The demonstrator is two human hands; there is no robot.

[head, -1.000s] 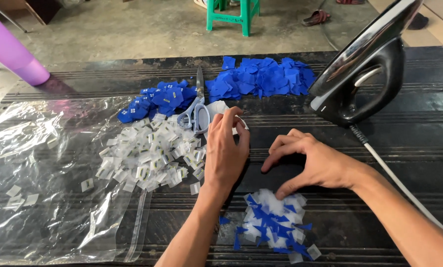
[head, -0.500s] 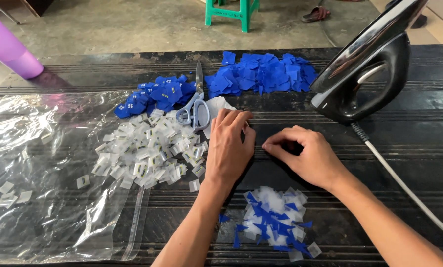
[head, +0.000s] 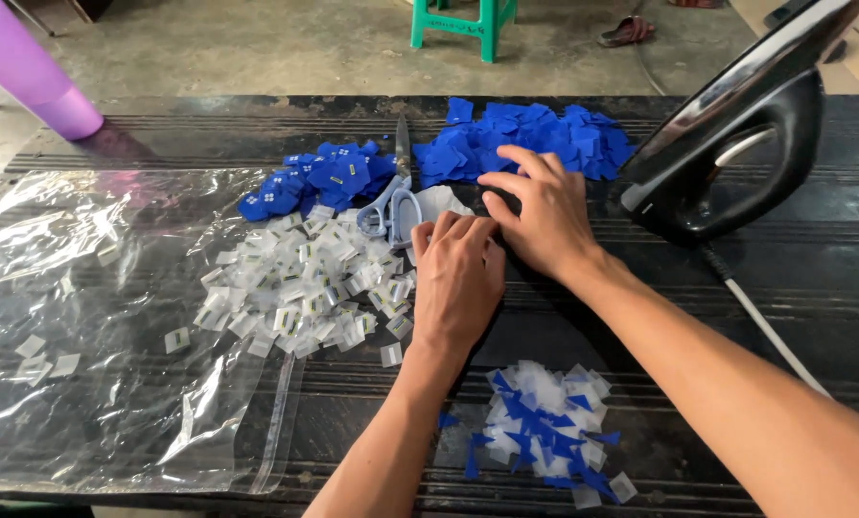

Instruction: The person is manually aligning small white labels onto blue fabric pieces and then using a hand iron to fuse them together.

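Black, ribbed and worn, the surface carries both our hands side by side. Our left hand rests knuckles up, fingers curled down; we cannot tell whether it pinches anything. Our right hand lies spread and open, its fingertips just short of the heap of blue fabric squares. Left of our left hand lie grey-handled scissors and a pile of small clear packets. Beyond our right hand stands an upended black iron.
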